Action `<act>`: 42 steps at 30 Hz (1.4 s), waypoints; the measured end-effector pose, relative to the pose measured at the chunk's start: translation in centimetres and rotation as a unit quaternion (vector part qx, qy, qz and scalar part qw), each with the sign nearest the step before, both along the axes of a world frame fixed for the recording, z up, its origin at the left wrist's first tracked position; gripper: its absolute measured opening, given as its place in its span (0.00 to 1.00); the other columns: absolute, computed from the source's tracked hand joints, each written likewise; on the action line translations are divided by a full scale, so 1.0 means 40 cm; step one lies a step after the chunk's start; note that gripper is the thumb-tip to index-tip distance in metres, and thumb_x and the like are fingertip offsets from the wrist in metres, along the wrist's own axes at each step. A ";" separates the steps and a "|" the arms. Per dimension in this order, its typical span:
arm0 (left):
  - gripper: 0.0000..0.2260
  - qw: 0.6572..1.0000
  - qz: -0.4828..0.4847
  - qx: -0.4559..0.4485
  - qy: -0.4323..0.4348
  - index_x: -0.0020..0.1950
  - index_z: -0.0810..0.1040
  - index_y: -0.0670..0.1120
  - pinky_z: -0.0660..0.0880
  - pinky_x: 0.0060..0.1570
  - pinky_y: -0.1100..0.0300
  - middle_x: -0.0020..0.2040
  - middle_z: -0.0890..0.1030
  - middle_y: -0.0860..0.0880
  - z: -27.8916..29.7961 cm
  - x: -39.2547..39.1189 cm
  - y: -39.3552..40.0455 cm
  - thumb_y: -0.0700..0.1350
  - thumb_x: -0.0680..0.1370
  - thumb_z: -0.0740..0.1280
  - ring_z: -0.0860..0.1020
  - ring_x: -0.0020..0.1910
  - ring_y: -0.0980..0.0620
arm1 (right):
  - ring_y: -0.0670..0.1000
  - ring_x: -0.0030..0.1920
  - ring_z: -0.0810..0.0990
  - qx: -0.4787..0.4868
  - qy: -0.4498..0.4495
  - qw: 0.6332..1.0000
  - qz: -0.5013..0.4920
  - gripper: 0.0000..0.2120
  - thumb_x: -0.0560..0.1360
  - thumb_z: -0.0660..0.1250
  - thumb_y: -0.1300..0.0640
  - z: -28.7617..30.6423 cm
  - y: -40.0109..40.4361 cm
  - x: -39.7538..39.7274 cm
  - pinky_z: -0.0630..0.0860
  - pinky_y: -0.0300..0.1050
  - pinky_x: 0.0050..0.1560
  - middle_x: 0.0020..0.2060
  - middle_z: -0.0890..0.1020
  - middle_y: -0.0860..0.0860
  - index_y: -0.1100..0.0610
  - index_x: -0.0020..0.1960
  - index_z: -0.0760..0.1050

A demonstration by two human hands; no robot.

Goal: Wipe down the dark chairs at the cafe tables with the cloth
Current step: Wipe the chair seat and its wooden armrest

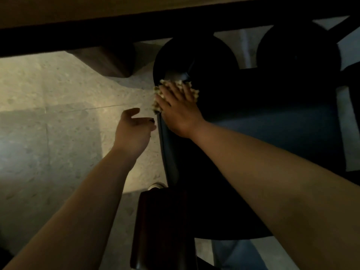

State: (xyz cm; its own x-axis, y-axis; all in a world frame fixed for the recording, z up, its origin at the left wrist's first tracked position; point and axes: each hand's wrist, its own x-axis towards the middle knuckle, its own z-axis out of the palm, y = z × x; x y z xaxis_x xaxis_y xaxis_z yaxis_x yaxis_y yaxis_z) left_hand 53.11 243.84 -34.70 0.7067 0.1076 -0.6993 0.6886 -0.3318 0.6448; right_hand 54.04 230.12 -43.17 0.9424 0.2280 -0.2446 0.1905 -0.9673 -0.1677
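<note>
Wiping under way on 1 dark chair (272, 123), seen from above and tucked toward the table edge (78, 30) at the top. Right hand (178, 109) laid flat on the cloth (165, 88), fingers spread and fairly straight, palm pressing down rather than clutching; cloth bunched beneath and showing past the fingertips and along the thumb side. Cloth sitting at the chair's left edge, where the seat meets the dark curved part nearer the table; exact part of the chair hard to tell in the gloom. From the cloth, the unwiped seat spreads to the right and back toward the body, long axis of that left rim running from the hand down toward the lower frame. Right forearm stretched diagonally across the seat from the lower right, wrist low, so a pull back along the rim or a sweep rightward looks the natural stroke. Left hand (136, 123) hanging just beside the rim, off the chair over the pale floor (48, 114), fingers loosely curled and holding nothing, not clearly touching the frame. Right hand plainly the nearer and the working 1. A 2nd dark round seat (298, 49) standing further right by the table, probably next.
</note>
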 end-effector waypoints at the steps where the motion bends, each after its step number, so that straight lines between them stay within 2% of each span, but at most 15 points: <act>1: 0.23 1.000 -0.005 0.004 -0.002 0.66 0.68 0.47 0.78 0.54 0.50 0.51 0.83 0.48 0.002 0.004 -0.004 0.36 0.74 0.70 0.83 0.49 0.48 | 0.57 0.77 0.48 0.010 -0.008 1.000 -0.018 0.28 0.78 0.56 0.55 0.003 -0.019 -0.002 0.42 0.57 0.74 0.77 0.53 0.54 0.54 0.77 0.54; 4: 0.19 0.998 -0.057 0.013 -0.005 0.63 0.71 0.49 0.78 0.58 0.47 0.48 0.84 0.50 0.015 0.013 -0.017 0.37 0.74 0.69 0.83 0.50 0.47 | 0.58 0.73 0.59 0.012 -0.044 0.980 -0.193 0.21 0.78 0.54 0.55 0.016 -0.139 -0.033 0.55 0.54 0.71 0.74 0.61 0.51 0.50 0.71 0.65; 7: 0.15 0.987 -0.149 0.050 -0.020 0.60 0.73 0.49 0.77 0.58 0.48 0.50 0.84 0.50 0.021 0.024 -0.045 0.39 0.75 0.69 0.81 0.51 0.48 | 0.58 0.76 0.54 -0.022 -0.045 0.949 -0.311 0.24 0.78 0.54 0.56 0.009 -0.289 -0.122 0.49 0.57 0.74 0.76 0.58 0.54 0.55 0.75 0.61; 9: 0.15 0.967 -0.231 0.096 -0.052 0.62 0.74 0.46 0.76 0.56 0.54 0.54 0.83 0.48 0.019 0.027 -0.067 0.40 0.75 0.68 0.80 0.54 0.48 | 0.61 0.76 0.51 -0.025 -0.035 0.926 -0.374 0.27 0.78 0.55 0.55 0.007 -0.309 -0.139 0.45 0.61 0.74 0.77 0.55 0.57 0.57 0.76 0.57; 11: 0.17 0.935 -0.316 0.135 -0.087 0.65 0.74 0.41 0.74 0.54 0.57 0.59 0.80 0.45 0.013 0.025 -0.090 0.39 0.76 0.68 0.78 0.59 0.46 | 0.62 0.76 0.50 -0.021 -0.036 0.932 -0.361 0.26 0.79 0.54 0.55 0.006 -0.260 -0.107 0.45 0.62 0.74 0.77 0.55 0.56 0.56 0.76 0.57; 13: 0.21 0.910 -0.372 0.150 -0.099 0.68 0.71 0.40 0.73 0.56 0.55 0.64 0.76 0.42 0.006 0.029 -0.104 0.39 0.76 0.68 0.75 0.62 0.43 | 0.59 0.76 0.52 0.006 -0.043 0.971 -0.235 0.25 0.79 0.53 0.55 0.002 -0.188 -0.067 0.47 0.59 0.74 0.76 0.58 0.54 0.55 0.75 0.60; 15: 0.23 0.872 -0.433 0.196 -0.119 0.70 0.70 0.40 0.70 0.55 0.57 0.66 0.73 0.41 -0.004 0.040 -0.123 0.40 0.75 0.69 0.72 0.65 0.41 | 0.56 0.77 0.50 0.011 -0.033 0.991 -0.129 0.26 0.79 0.52 0.52 0.000 -0.153 -0.053 0.44 0.55 0.75 0.77 0.56 0.53 0.55 0.76 0.57; 18: 0.26 0.806 -0.524 0.232 -0.149 0.72 0.67 0.39 0.64 0.62 0.54 0.69 0.69 0.37 -0.015 0.054 -0.160 0.39 0.75 0.69 0.66 0.68 0.37 | 0.54 0.77 0.48 0.003 -0.026 0.996 -0.084 0.27 0.79 0.51 0.52 -0.001 -0.223 -0.072 0.42 0.51 0.75 0.77 0.54 0.52 0.54 0.77 0.53; 21: 0.28 0.725 -0.610 0.230 -0.222 0.73 0.67 0.37 0.57 0.71 0.51 0.70 0.69 0.35 -0.027 0.060 -0.209 0.40 0.74 0.69 0.63 0.72 0.36 | 0.56 0.77 0.52 -0.006 -0.042 0.988 -0.151 0.25 0.79 0.51 0.56 0.006 -0.374 -0.124 0.47 0.53 0.75 0.76 0.57 0.54 0.56 0.76 0.59; 25: 0.44 0.680 -0.675 0.245 -0.149 0.80 0.49 0.50 0.47 0.76 0.45 0.80 0.43 0.40 -0.061 0.050 -0.300 0.56 0.73 0.71 0.41 0.78 0.38 | 0.61 0.75 0.57 -0.007 -0.064 0.955 -0.289 0.26 0.77 0.55 0.59 0.017 -0.596 -0.231 0.50 0.57 0.74 0.74 0.61 0.60 0.61 0.74 0.62; 28: 0.53 0.678 -0.689 0.241 -0.089 0.78 0.38 0.59 0.48 0.72 0.30 0.78 0.33 0.45 -0.082 0.012 -0.378 0.63 0.68 0.74 0.32 0.74 0.34 | 0.61 0.75 0.58 -0.010 -0.061 0.945 -0.322 0.27 0.76 0.58 0.59 0.021 -0.684 -0.261 0.51 0.58 0.74 0.74 0.61 0.61 0.61 0.75 0.60; 30: 0.58 0.675 -0.681 0.272 -0.079 0.76 0.33 0.61 0.48 0.67 0.25 0.77 0.29 0.46 -0.095 -0.022 -0.407 0.64 0.64 0.76 0.30 0.72 0.31 | 0.60 0.75 0.57 -0.014 -0.067 0.940 -0.336 0.27 0.77 0.56 0.58 0.013 -0.714 -0.253 0.51 0.57 0.74 0.74 0.60 0.61 0.62 0.75 0.60; 33: 0.62 0.668 -0.669 0.308 -0.106 0.75 0.30 0.62 0.48 0.65 0.24 0.76 0.28 0.45 -0.115 -0.049 -0.408 0.65 0.61 0.77 0.29 0.72 0.30 | 0.59 0.76 0.54 -0.025 -0.061 0.917 -0.392 0.27 0.79 0.55 0.57 -0.005 -0.749 -0.223 0.47 0.54 0.75 0.75 0.57 0.61 0.62 0.76 0.56; 39: 0.63 0.674 -0.656 0.306 -0.147 0.72 0.28 0.64 0.49 0.64 0.24 0.75 0.27 0.48 -0.142 -0.051 -0.388 0.66 0.59 0.77 0.29 0.72 0.31 | 0.58 0.77 0.50 -0.022 -0.022 0.879 -0.476 0.27 0.81 0.52 0.54 -0.016 -0.799 -0.175 0.45 0.51 0.75 0.77 0.52 0.59 0.61 0.77 0.51; 42: 0.63 0.678 -0.648 0.311 -0.154 0.72 0.27 0.63 0.50 0.65 0.24 0.75 0.28 0.49 -0.148 -0.055 -0.384 0.66 0.59 0.77 0.30 0.72 0.32 | 0.59 0.75 0.56 0.025 -0.055 0.836 -0.545 0.27 0.80 0.53 0.56 -0.009 -0.790 -0.226 0.51 0.48 0.73 0.75 0.58 0.61 0.63 0.76 0.54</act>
State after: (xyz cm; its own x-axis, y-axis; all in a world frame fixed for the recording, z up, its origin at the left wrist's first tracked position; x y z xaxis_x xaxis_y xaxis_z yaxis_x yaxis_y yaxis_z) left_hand 50.93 228.47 -40.60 0.5923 -0.5363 -0.6013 -0.5761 -0.8036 0.1492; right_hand 45.00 198.51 -43.52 0.6126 -0.7745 -0.1576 -0.7832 -0.5682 -0.2525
